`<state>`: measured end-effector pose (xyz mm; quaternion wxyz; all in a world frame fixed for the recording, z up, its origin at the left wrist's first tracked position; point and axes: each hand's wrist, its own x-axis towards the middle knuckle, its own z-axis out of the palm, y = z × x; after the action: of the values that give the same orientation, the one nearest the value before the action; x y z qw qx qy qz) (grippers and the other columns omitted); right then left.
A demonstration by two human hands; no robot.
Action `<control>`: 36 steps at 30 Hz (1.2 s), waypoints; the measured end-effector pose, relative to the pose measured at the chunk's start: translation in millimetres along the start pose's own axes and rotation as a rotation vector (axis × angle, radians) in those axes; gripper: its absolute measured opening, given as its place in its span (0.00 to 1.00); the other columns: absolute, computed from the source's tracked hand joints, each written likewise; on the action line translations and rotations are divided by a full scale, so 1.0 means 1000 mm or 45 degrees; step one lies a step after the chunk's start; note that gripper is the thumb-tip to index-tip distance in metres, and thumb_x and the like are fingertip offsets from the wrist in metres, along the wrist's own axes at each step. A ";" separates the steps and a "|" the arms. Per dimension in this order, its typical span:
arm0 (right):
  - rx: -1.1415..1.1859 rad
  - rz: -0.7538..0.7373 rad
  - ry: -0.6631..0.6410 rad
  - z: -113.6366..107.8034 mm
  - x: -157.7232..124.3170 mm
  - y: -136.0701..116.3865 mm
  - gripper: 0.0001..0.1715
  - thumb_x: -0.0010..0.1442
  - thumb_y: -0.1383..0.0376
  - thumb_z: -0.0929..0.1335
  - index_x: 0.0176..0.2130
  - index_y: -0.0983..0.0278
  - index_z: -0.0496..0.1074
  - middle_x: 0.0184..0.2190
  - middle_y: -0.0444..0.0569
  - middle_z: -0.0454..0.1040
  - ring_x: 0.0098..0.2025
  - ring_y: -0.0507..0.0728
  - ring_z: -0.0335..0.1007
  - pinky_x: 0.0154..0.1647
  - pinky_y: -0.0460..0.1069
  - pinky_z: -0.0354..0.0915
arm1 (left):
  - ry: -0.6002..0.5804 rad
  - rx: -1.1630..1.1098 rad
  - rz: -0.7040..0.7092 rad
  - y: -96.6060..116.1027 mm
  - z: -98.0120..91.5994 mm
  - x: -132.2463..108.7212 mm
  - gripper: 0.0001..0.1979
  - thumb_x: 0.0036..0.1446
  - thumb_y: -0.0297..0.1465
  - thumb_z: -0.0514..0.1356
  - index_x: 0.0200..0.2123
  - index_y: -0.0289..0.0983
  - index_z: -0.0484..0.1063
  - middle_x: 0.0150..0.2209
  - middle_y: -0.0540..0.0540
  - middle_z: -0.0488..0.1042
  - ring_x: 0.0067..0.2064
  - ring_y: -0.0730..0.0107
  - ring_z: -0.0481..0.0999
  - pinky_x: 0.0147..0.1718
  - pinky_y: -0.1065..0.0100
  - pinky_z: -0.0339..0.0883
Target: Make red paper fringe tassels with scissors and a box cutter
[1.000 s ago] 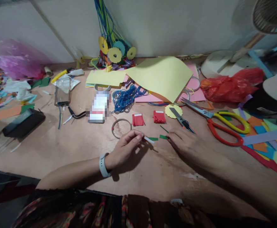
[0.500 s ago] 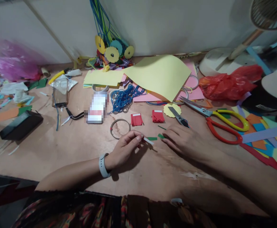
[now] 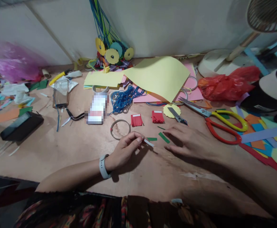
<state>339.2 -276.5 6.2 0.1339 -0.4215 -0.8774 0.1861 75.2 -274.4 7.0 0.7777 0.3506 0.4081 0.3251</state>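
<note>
My left hand [image 3: 129, 146] pinches a short white strip [image 3: 149, 143] between thumb and fingertips, above the table. Just beyond the strip lies a small green paper piece [image 3: 152, 139]. A second green paper piece [image 3: 164, 137] rests on the table beside the fingertips of my right hand [image 3: 188, 139], which is open with thumb and fingers apart. Two fringed red paper pieces [image 3: 136, 120], each with a white band along the top, lie a little farther back. Left of them is a brown tape ring [image 3: 120, 129]. A dark-bladed cutter [image 3: 177, 115] lies over a scalloped yellow paper disc [image 3: 166, 110].
Large scissors [image 3: 220, 122] with red and yellow handles lie to the right, near coloured paper scraps [image 3: 259, 133]. Blue cord [image 3: 124, 99], yellow paper sheets [image 3: 161, 76] and a phone [image 3: 97, 108] are behind my hands. A black box [image 3: 22, 126] sits at left.
My right thumb and fingers have spread apart and let go of the green paper piece, which now lies uncovered on the table. My left hand keeps its pinch on the white strip.
</note>
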 end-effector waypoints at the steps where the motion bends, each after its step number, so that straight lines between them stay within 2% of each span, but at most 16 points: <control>1: -0.063 -0.008 -0.024 -0.002 -0.001 -0.001 0.15 0.64 0.60 0.68 0.47 0.67 0.71 0.42 0.54 0.72 0.43 0.59 0.68 0.42 0.53 0.66 | 0.000 -0.010 -0.006 0.000 0.001 0.000 0.14 0.56 0.40 0.68 0.35 0.35 0.75 0.33 0.48 0.75 0.32 0.77 0.69 0.35 0.73 0.63; 3: -0.191 -0.037 -0.032 -0.002 -0.003 -0.004 0.12 0.64 0.63 0.66 0.46 0.67 0.72 0.39 0.53 0.71 0.41 0.59 0.68 0.40 0.53 0.65 | -0.002 -0.002 -0.004 0.000 0.001 0.000 0.13 0.57 0.40 0.68 0.35 0.35 0.75 0.33 0.48 0.75 0.32 0.77 0.68 0.35 0.73 0.63; 7: -0.382 -0.138 0.065 0.006 -0.002 -0.004 0.07 0.64 0.70 0.64 0.40 0.68 0.72 0.36 0.54 0.71 0.38 0.58 0.68 0.38 0.52 0.63 | -0.007 -0.016 -0.005 -0.002 0.000 0.000 0.12 0.58 0.38 0.67 0.35 0.35 0.75 0.34 0.47 0.75 0.33 0.76 0.69 0.36 0.72 0.63; 11: -0.496 -0.193 0.116 0.011 -0.001 -0.003 0.09 0.64 0.75 0.63 0.34 0.69 0.71 0.33 0.52 0.71 0.35 0.57 0.67 0.36 0.51 0.62 | -0.022 0.020 0.008 -0.002 -0.001 0.000 0.12 0.59 0.39 0.66 0.35 0.35 0.75 0.35 0.46 0.76 0.34 0.75 0.70 0.38 0.71 0.64; 14: -0.407 -0.170 0.107 0.006 -0.001 -0.003 0.08 0.65 0.71 0.63 0.35 0.68 0.71 0.32 0.52 0.70 0.35 0.57 0.67 0.35 0.51 0.63 | -0.023 0.090 0.034 -0.001 -0.001 0.000 0.13 0.59 0.39 0.66 0.36 0.35 0.75 0.35 0.46 0.76 0.34 0.75 0.69 0.38 0.71 0.63; 18: -0.263 -0.126 0.053 -0.001 -0.001 0.002 0.09 0.66 0.64 0.64 0.42 0.67 0.72 0.37 0.53 0.72 0.39 0.58 0.68 0.39 0.52 0.65 | -0.022 0.098 0.030 0.001 -0.001 0.000 0.13 0.58 0.40 0.66 0.35 0.35 0.75 0.34 0.47 0.76 0.34 0.75 0.69 0.37 0.72 0.62; 24: -0.340 -0.122 0.079 0.007 -0.002 0.012 0.10 0.68 0.70 0.61 0.38 0.65 0.71 0.36 0.53 0.73 0.39 0.58 0.69 0.38 0.52 0.65 | -0.015 0.131 0.024 0.001 0.000 0.001 0.13 0.58 0.40 0.66 0.35 0.35 0.75 0.33 0.47 0.75 0.33 0.75 0.69 0.36 0.71 0.62; 29: -0.386 -0.103 0.088 0.009 -0.001 0.013 0.09 0.66 0.73 0.62 0.37 0.66 0.71 0.35 0.52 0.72 0.39 0.58 0.68 0.35 0.51 0.63 | -0.009 0.091 0.012 0.000 0.001 -0.001 0.12 0.58 0.39 0.66 0.35 0.35 0.75 0.34 0.47 0.75 0.34 0.75 0.69 0.37 0.71 0.63; 36: 0.001 -0.174 0.252 0.006 0.006 0.021 0.08 0.67 0.70 0.63 0.37 0.66 0.72 0.32 0.48 0.75 0.34 0.53 0.70 0.35 0.48 0.66 | -0.068 0.055 0.011 -0.003 0.001 0.000 0.12 0.58 0.39 0.66 0.35 0.36 0.75 0.34 0.46 0.75 0.35 0.73 0.70 0.41 0.67 0.66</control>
<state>347.8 -260.8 -7.9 0.2324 -0.3769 -0.8865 0.1344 76.8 -275.9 5.3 0.7791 0.3777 0.3926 0.3101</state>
